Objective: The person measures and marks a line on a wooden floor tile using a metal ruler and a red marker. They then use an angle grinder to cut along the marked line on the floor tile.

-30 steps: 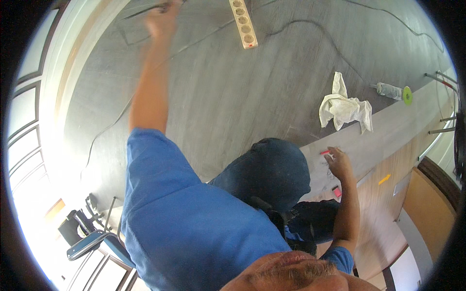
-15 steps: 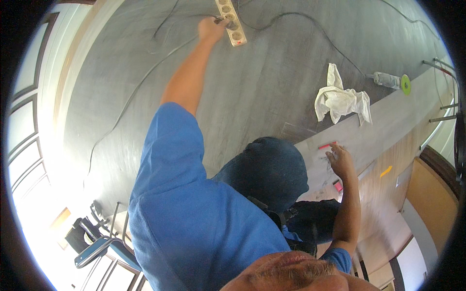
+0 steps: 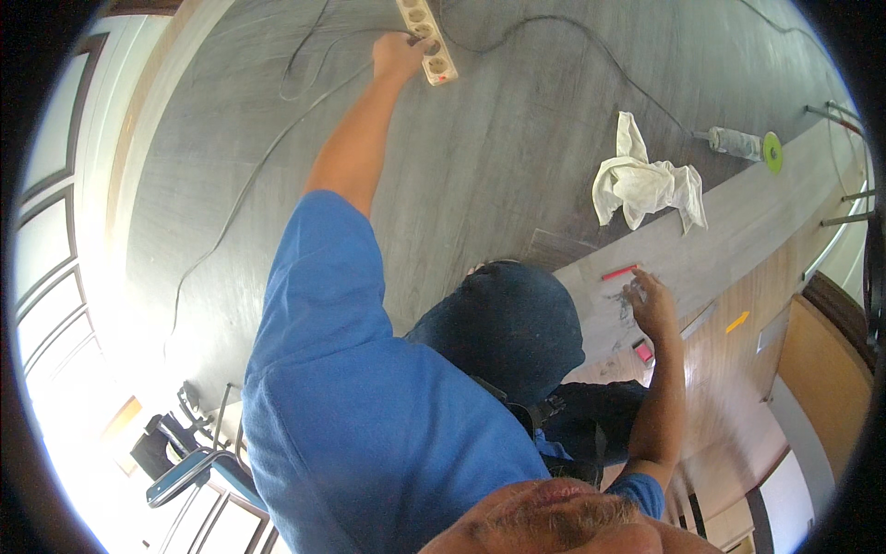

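The grey wood-look floor [image 3: 517,157] carries everything here, and a long pale plank [image 3: 738,231] lies across its right side, running toward the far right corner. The person in a blue shirt kneels at the plank's near edge, one dark-trousered knee [image 3: 508,323] on the floor. A crumpled white rag [image 3: 646,185] sits at the plank's far edge, with a small power tool bearing a green disc [image 3: 748,145] just beyond it. At the far edge of the floor lies a beige power strip [image 3: 426,37], its cables [image 3: 572,28] trailing left and right. The left hand [image 3: 397,55] is stretched out to it, its grip closed around the near side of the strip. The right hand [image 3: 651,305] rests flat on the plank, fingers spread and holding nothing, near a red pencil [image 3: 618,272] and a small pink block [image 3: 643,351]. The step in hand looks like fetching the strip; I judge that the next move calls for drawing it back toward the plank without snagging the cables, so that the tool's lead can reach it.
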A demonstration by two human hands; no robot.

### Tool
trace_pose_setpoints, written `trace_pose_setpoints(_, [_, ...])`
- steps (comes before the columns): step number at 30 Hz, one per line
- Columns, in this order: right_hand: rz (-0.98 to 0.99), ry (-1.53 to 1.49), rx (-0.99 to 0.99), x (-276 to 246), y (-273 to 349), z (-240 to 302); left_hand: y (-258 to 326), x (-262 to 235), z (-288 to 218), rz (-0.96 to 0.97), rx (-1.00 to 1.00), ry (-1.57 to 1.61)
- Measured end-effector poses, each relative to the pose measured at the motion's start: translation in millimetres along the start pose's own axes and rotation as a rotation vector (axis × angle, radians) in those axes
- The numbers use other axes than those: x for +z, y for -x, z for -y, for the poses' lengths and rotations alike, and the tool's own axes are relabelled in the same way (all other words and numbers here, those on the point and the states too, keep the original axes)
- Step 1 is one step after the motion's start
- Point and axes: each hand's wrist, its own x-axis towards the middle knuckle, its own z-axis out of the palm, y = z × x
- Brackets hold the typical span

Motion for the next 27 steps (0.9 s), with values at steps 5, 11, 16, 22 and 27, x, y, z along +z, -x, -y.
trace_pose_setpoints(5, [-0.015,-0.021,-0.023,4,2,-16,-1,8,2,0.039,0.017,-0.053])
trace_pose_setpoints(11, [-0.020,-0.049,-0.063,1,3,-14,-29,37,32,-0.015,0.029,-0.225])
trace_pose_setpoints(16, [-0.016,-0.075,-0.013,-5,10,5,-46,56,43,-0.009,0.146,-0.378])
trace_pose_setpoints(22, [0.012,-0.059,-0.038,-17,12,4,-86,62,78,0.073,0.099,-0.465])
trace_pose_setpoints(27, [-0.008,0.052,-0.039,-23,32,-20,-74,91,84,-0.028,0.046,-0.457])
